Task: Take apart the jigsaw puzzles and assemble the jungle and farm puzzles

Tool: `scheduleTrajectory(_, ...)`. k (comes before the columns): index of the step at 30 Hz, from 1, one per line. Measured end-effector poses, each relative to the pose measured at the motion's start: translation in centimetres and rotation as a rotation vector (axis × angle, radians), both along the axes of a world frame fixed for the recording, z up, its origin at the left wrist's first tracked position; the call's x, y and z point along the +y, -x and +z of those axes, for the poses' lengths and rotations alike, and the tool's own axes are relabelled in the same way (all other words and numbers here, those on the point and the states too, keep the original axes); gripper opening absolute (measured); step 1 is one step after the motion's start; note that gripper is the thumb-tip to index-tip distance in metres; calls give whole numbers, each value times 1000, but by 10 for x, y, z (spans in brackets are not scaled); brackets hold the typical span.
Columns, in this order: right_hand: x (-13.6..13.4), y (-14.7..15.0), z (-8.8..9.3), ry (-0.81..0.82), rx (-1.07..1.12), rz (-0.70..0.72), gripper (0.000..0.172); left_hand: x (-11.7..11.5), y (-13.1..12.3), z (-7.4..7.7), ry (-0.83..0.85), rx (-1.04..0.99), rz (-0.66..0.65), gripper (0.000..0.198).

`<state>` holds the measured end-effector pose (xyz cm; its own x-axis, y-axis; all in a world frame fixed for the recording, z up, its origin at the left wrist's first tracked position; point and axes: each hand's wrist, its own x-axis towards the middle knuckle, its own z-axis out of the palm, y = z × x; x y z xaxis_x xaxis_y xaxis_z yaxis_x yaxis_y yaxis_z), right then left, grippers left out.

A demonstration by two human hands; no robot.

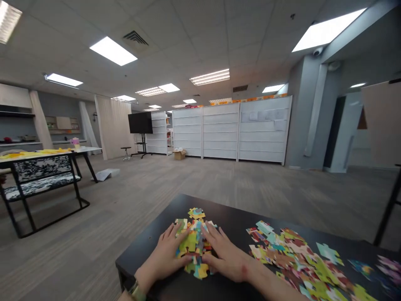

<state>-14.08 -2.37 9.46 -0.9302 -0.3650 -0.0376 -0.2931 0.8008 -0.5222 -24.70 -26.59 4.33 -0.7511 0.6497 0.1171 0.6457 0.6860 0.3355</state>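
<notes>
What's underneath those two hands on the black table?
The left hand and right hand rest on a heap of colourful jigsaw puzzle pieces on the black table. Pieces show between and around the fingers, but those directly beneath the palms are covered, so their pictures cannot be seen.

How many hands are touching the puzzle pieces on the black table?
2. The left hand lies on the left side of the central jigsaw-piece cluster, the right hand on its right side. No others show.

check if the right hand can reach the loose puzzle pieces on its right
Probably yes: the right hand lies on the central heap of pieces, and the loose puzzle pieces spread across the black table just beside it, with nothing visibly in the way.
</notes>
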Motion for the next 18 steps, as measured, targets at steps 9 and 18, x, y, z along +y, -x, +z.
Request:
scheduleTrajectory(9,140,-99,-36,-308,198,-501,75,59,-51,14,-116,132,-92,59)
scheduleTrajectory(18,181,-129,-36,-150,118,-520,69,203,-98,7,-29,-63,-423,84)
